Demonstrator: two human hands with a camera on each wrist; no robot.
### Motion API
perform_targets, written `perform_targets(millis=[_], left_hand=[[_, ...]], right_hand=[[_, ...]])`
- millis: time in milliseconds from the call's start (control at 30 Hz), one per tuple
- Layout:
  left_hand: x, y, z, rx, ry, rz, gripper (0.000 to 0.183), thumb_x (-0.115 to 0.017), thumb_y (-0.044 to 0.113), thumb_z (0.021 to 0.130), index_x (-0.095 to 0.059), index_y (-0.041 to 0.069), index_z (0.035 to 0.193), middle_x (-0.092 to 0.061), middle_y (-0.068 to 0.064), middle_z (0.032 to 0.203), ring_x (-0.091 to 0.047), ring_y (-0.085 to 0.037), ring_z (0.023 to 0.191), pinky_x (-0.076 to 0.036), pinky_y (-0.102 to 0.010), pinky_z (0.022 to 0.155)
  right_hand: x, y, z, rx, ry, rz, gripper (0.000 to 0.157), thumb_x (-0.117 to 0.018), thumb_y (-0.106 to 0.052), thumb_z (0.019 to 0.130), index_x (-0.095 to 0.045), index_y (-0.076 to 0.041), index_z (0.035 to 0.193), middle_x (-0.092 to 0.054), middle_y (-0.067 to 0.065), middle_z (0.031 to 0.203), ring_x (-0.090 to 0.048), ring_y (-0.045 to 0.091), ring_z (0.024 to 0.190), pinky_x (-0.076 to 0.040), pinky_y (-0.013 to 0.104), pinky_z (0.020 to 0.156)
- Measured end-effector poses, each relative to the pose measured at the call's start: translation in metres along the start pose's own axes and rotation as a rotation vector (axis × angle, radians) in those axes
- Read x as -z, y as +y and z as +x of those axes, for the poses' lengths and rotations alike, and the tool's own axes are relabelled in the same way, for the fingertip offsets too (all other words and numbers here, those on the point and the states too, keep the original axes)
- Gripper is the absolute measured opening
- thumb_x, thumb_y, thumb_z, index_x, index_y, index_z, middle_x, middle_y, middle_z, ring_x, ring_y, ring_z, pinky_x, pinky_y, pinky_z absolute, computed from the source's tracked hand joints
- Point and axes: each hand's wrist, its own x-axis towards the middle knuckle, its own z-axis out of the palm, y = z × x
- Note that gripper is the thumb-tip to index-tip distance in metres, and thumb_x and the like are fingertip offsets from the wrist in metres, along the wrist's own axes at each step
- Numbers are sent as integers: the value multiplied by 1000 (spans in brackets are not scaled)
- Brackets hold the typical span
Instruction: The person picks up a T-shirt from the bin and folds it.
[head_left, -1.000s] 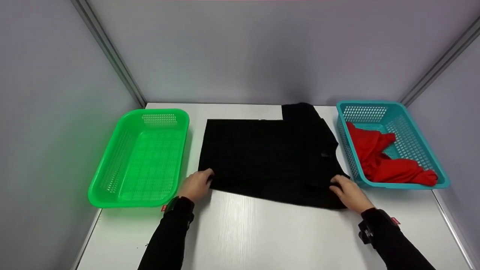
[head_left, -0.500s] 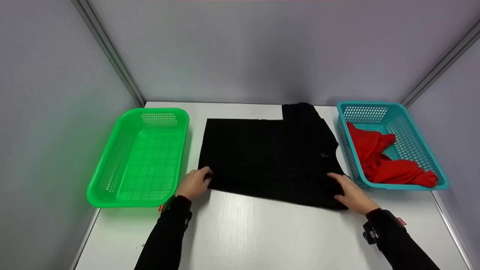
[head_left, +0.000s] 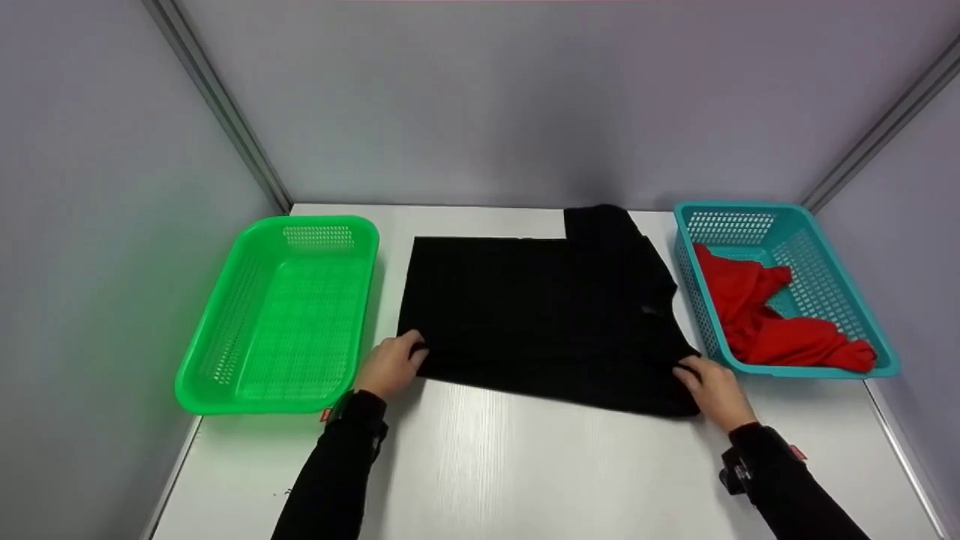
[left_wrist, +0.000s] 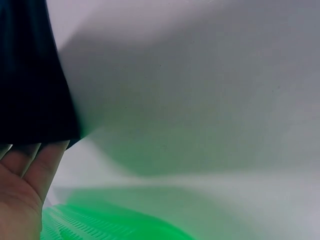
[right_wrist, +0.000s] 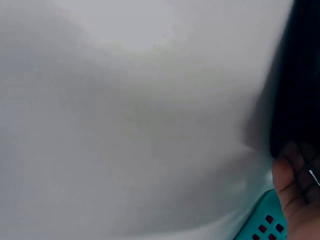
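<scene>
A black T-shirt (head_left: 525, 307) lies sideways on the white table, its hem to the left and its neck to the right. One short sleeve sticks out at the far side; the near side is folded in. In the head view my left hand (head_left: 391, 365) pinches the near hem corner, and its fingers (left_wrist: 42, 167) reach under the cloth edge in the left wrist view. My right hand (head_left: 718, 390) pinches the near shoulder end beside the blue basket. In the right wrist view the curled fingers (right_wrist: 285, 185) meet the cloth's corner.
To the left stands a green plastic basket (head_left: 367, 300) with nothing in it. A blue basket (head_left: 814, 371) at the right holds red cloth (head_left: 772, 330). Grey panels (head_left: 480, 105) wall the table (head_left: 480, 465) at the back and both sides.
My right hand spread its fingers half a second ago, then closed again on the shirt slightly farther right. The left hand stays at the hem corner, and the shirt lies nearly unchanged.
</scene>
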Motion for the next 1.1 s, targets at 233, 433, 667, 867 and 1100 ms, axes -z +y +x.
perform_targets(millis=[233, 433, 667, 867, 1100], left_hand=[[4, 6, 0, -25, 65, -36, 14, -65, 5, 102, -69, 4, 116, -76, -20, 111, -74, -39, 102, -58, -52, 86], [5, 9, -1, -26, 127, -53, 13, -65, 8, 103, -69, 5, 114, -77, -21, 105, -75, -40, 94, -58, -53, 78], [8, 11, -6, -51, 206, -156, 16, -62, 5, 103, -68, 0, 116, -76, -21, 100, -69, -32, 78, -55, -48, 73], [8, 11, -11, -48, 271, -197, 15, -60, 2, 99, -67, -1, 112, -76, -20, 99, -63, -25, 71, -53, -43, 69], [10, 12, -15, 28, 237, -161, 12, -57, 7, 95, -67, 3, 101, -64, -11, 74, -50, -21, 64, -45, -38, 66]], right_hand=[[8, -6, 3, -190, -25, 192, 37, -49, -31, 114, -61, 2, 124, -62, 15, 94, -58, 24, 88, -46, 30, 76], [16, -22, 5, -249, -4, 363, 46, -49, -45, 112, -58, -1, 125, -52, 6, 86, -49, 14, 77, -41, 26, 67], [39, -41, 7, -184, 120, 571, 38, -54, -32, 111, -58, 4, 124, -61, -3, 87, -57, 12, 84, -49, 24, 70], [62, -52, 5, -100, 166, 708, 32, -55, -23, 111, -58, 9, 118, -64, -7, 86, -58, 8, 80, -49, 21, 67], [70, -54, 12, -67, 149, 688, 33, -56, -21, 110, -61, 9, 121, -73, -7, 93, -67, 7, 82, -55, 21, 70]])
